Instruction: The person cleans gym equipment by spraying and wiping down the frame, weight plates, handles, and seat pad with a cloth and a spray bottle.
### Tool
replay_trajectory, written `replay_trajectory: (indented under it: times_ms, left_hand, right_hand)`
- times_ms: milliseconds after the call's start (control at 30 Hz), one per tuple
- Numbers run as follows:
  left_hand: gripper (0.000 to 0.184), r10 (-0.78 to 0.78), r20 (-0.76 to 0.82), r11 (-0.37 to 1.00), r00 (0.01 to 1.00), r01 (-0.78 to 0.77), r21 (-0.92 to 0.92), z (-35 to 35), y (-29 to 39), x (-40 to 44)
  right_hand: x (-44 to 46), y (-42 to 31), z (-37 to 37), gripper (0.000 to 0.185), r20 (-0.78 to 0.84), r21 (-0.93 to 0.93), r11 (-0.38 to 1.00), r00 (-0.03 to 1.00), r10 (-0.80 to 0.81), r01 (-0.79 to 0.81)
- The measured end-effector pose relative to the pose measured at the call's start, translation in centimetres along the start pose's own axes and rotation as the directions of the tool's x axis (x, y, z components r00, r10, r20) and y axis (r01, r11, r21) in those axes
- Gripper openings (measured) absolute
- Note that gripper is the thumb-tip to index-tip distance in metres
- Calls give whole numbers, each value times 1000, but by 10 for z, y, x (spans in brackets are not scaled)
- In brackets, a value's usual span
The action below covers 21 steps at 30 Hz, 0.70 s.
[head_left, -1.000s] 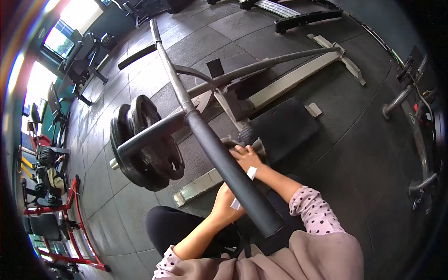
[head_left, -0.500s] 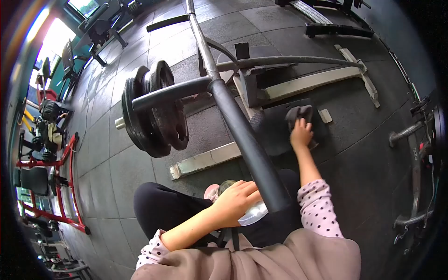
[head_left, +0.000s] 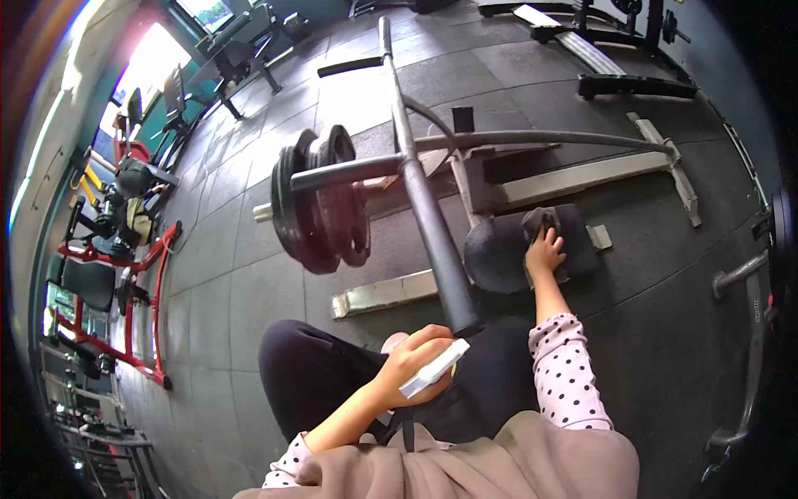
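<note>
My left hand (head_left: 407,366) is closed around a white plastic object (head_left: 435,368), perhaps the head of a spray bottle; the palm hides most of it. Just above that hand is the lower end of a dark padded bar (head_left: 440,258) on a weight machine. My right hand (head_left: 545,253) reaches out to a black padded cushion (head_left: 496,254) low on the machine. Its fingers press a dark grey cloth (head_left: 542,219) against the cushion's top, partly covering it.
Black weight plates (head_left: 316,200) hang on the machine's left peg. Its pale steel base beams (head_left: 386,294) lie along the rubber-tiled floor. A red-framed machine (head_left: 158,308) stands at left, a bench frame (head_left: 636,86) at upper right, and a metal rack (head_left: 742,279) along the right edge.
The view has shifted, moving the machine rightward in the picture. My left hand has turned, showing the white object as a narrow shape. My right hand stays on the cloth, its fingers now more spread.
</note>
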<state>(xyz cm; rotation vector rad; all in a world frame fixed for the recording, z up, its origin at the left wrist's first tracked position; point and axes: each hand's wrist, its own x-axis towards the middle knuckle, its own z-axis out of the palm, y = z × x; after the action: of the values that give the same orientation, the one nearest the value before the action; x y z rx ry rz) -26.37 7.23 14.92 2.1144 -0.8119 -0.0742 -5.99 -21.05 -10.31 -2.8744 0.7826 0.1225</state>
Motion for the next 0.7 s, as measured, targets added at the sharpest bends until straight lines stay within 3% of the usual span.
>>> replay_trajectory:
  times_ms: [67,200,300,367,400,467,500,533,600,633,700]
  left_hand:
    - [32,129,-12,991,992,-129,-42,-17,19,7]
    - [30,389,179,881,904,-421,215,-41,68,12]
    - [25,548,26,795,836,-531,294,-54,89,12]
    - [41,632,-138,756,762,-568,325,-60,86,14]
    - [50,670,-225,732,707,-582,354,-64,82,15]
    - [63,701,-238,697,672,-574,431,-75,67,13]
    - [66,715,-209,668,667,-565,484,-82,59,12]
    - [49,616,-155,741,772,-502,445,-96,63,3]
    - [27,399,-148,875,905,-328,356,-115,70,-6]
    - [20,285,-200,928,937,-218,301,-120,74,-6]
    - [18,312,-342,935,886,-222,278,-125,60,1]
  right_hand:
    - [-3,3,1,51,-15,12,1000,1000,-24,24]
    - [-2,3,-2,49,-14,-4,999,999,-41,41]
    - [4,3,9,47,-36,-92,994,998,-57,54]
    - [1,-2,-2,50,47,-128,991,998,-39,44]
    - [-5,-5,0,53,-9,-164,986,1000,-28,26]
    - [2,1,13,52,6,-170,984,999,-51,51]
    - [-8,-3,8,51,-37,-143,988,998,-58,52]
    - [-17,-10,4,51,-83,-114,992,995,-62,52]
    - [-11,-5,18,55,16,-275,960,999,-51,53]
    - [-23,-7,17,56,-75,-184,979,992,-99,84]
    - [-43,-27,10,57,-45,-269,961,995,-87,71]
